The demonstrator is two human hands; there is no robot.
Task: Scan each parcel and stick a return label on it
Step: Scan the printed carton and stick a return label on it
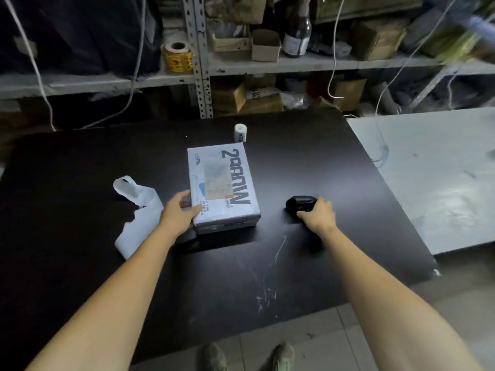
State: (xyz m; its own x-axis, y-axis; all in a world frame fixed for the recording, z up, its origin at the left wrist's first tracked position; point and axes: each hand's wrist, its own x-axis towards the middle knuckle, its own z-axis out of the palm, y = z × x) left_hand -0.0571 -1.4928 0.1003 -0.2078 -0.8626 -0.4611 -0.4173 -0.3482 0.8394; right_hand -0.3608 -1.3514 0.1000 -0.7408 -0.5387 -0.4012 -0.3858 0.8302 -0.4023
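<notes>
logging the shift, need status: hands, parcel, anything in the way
Left hand grips parcel at its near left corner. Right hand grips black scanner, right of parcel. Loose white paper strip left of parcel, not blocking.

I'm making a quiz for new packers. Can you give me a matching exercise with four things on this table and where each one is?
Things:
1 parcel
2 scanner
3 label roll
4 backing strip

Places:
A gripped by the right hand
B standing just beyond the parcel
C held at its near-left corner by the left hand
D lying loose left of the parcel

Pairs: 1-C, 2-A, 3-B, 4-D
</notes>
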